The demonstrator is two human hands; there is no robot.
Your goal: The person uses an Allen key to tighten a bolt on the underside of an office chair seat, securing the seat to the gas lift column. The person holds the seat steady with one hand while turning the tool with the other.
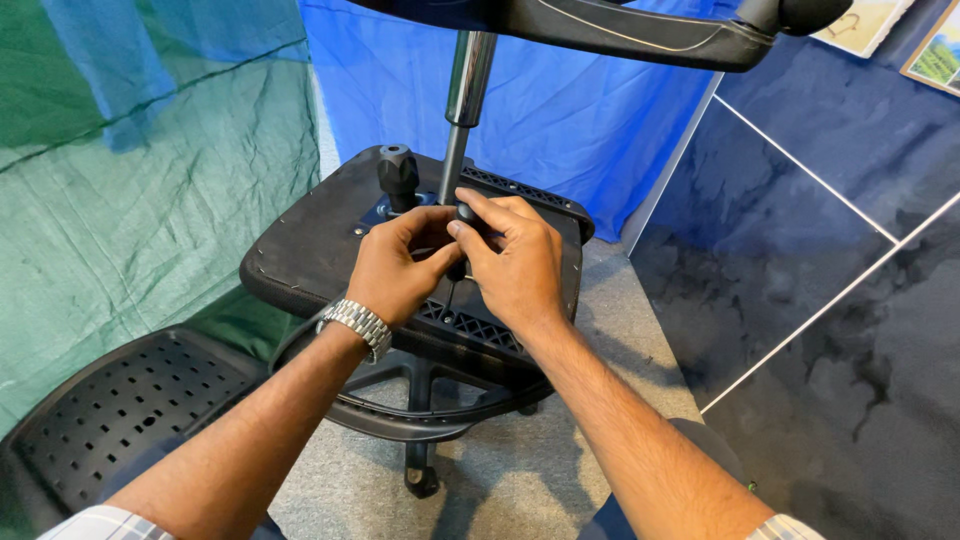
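Two hands: the left hand [400,265] and right hand [515,262], meeting at the centre. One watch [357,324] at 7 o'clock of them. One seat pan [300,245], one knob [398,172] at 11 o'clock, one gas cylinder [463,95] at 12. One perforated backrest [110,410] at 8 o'clock. Two pictures [900,35] at 2 o'clock.

A single head-worn camera looks steeply down and forward from the person's own eye level, close over both forearms, taking in the upturned chair seat [330,240] at arm's reach, the grey floor [520,480] below and the blue backdrop [580,110] just beyond.
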